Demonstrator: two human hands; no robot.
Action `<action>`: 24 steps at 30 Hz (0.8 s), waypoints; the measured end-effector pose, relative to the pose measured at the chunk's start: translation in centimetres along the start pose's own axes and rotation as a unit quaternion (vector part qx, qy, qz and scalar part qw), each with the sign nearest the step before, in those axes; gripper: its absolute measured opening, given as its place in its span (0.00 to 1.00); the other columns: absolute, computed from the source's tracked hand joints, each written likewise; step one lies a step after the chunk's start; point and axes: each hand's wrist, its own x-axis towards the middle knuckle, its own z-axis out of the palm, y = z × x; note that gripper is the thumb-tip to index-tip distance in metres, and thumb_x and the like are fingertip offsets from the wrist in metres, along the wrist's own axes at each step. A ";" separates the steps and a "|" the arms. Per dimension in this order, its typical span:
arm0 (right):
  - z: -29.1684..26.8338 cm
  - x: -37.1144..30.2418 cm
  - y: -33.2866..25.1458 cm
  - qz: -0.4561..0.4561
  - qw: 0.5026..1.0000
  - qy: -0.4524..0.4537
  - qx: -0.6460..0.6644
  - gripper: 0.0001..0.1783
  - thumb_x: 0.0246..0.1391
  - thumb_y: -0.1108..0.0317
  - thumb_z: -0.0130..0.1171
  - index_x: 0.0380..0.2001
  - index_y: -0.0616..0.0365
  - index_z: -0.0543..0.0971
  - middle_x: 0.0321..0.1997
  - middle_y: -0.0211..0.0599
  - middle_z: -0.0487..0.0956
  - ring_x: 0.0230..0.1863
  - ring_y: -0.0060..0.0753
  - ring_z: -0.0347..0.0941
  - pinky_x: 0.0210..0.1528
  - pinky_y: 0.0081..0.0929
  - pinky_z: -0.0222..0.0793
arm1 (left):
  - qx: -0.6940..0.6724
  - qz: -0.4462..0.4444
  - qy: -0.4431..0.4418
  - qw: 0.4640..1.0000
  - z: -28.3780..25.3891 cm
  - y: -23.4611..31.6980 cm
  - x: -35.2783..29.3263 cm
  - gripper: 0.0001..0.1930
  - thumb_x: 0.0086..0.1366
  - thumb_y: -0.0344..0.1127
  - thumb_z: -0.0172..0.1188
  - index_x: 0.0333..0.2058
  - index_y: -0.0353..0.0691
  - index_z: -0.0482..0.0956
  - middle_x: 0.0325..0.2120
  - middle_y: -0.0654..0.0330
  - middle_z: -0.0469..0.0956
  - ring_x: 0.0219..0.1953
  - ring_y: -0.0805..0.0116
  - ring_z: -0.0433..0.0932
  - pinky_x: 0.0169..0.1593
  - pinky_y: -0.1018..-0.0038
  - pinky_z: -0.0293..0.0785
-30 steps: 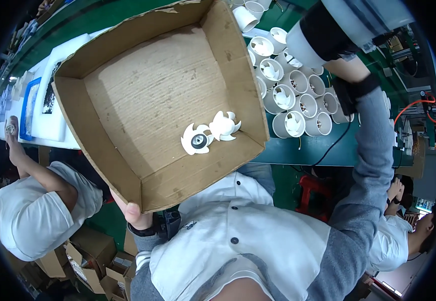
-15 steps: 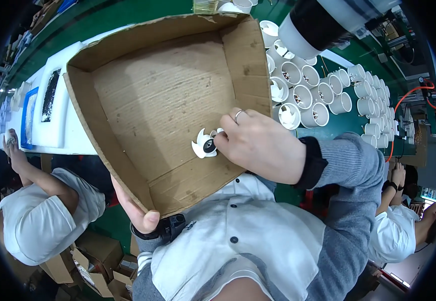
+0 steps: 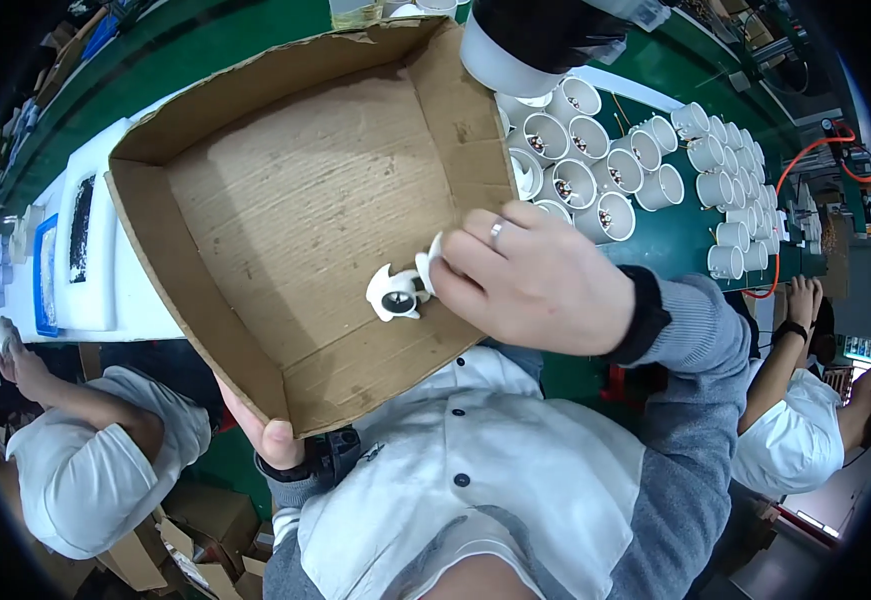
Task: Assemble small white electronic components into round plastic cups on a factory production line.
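Observation:
A shallow, worn cardboard box (image 3: 305, 180) is tilted in front of me. My left hand (image 3: 273, 440) grips it at its lower left corner; the thumb lies on the rim and the other fingers are mostly hidden by the box wall. Inside, near the lower right, lies a small white fan wheel (image 3: 395, 293) with a dark hub. Just beside it, my right hand (image 3: 545, 280) is closed in a pinch on a second white fan wheel (image 3: 428, 265), partly hidden by the fingers. The two fan wheels are close together; I cannot tell whether they touch.
Many white cups (image 3: 605, 215) with wires inside stand on the green table to the right. A black-and-white cylinder (image 3: 525, 50) hangs at the box's upper right. White foam (image 3: 95, 240) lies left. Co-workers sit at both sides; open cartons (image 3: 210, 515) stand low at left.
My right hand has drawn slightly right and lifted, bringing the pinched fan wheel more into view beside the other. The box and surroundings have shifted left in the view.

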 end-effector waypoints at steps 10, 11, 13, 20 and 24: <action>1.1 -7.3 12.9 0.247 0.959 0.008 0.137 0.14 0.38 0.73 0.60 0.33 0.63 0.76 0.33 0.42 0.76 0.33 0.41 0.72 0.34 0.29 0.69 | -0.105 -0.016 0.094 0.990 -0.3 -1.6 -0.9 0.38 0.56 0.59 0.53 0.57 0.36 0.60 0.51 0.54 0.68 0.52 0.60 0.70 0.54 0.63 0.65; 1.9 -7.0 13.5 0.252 0.957 -0.009 0.141 0.14 0.39 0.72 0.61 0.34 0.63 0.76 0.32 0.43 0.76 0.32 0.41 0.73 0.34 0.30 0.69 | -0.107 -0.011 0.083 0.991 -0.3 -1.5 -0.9 0.38 0.56 0.59 0.52 0.57 0.36 0.61 0.51 0.54 0.68 0.52 0.61 0.70 0.54 0.63 0.65; 2.8 -5.9 13.8 0.252 0.960 -0.034 0.120 0.14 0.39 0.71 0.62 0.34 0.62 0.77 0.32 0.43 0.77 0.32 0.41 0.73 0.34 0.31 0.70 | -0.106 -0.002 0.080 0.991 -0.6 -1.5 -1.1 0.38 0.56 0.60 0.52 0.57 0.37 0.61 0.51 0.54 0.69 0.52 0.61 0.70 0.54 0.63 0.65; 5.1 -4.5 13.9 0.251 0.958 -0.117 0.076 0.13 0.37 0.70 0.62 0.32 0.60 0.79 0.30 0.41 0.77 0.35 0.43 0.73 0.40 0.35 0.70 | -0.087 0.001 0.075 0.993 -1.2 -1.7 -1.3 0.38 0.55 0.59 0.54 0.56 0.36 0.63 0.51 0.55 0.69 0.51 0.61 0.70 0.54 0.64 0.66; 5.8 -4.3 14.0 0.248 0.959 -0.122 0.065 0.13 0.37 0.71 0.62 0.31 0.60 0.79 0.30 0.41 0.77 0.37 0.44 0.73 0.40 0.37 0.69 | -0.103 0.008 0.060 0.993 -1.0 -1.7 -1.4 0.38 0.54 0.58 0.56 0.56 0.35 0.63 0.50 0.55 0.70 0.51 0.61 0.70 0.54 0.64 0.66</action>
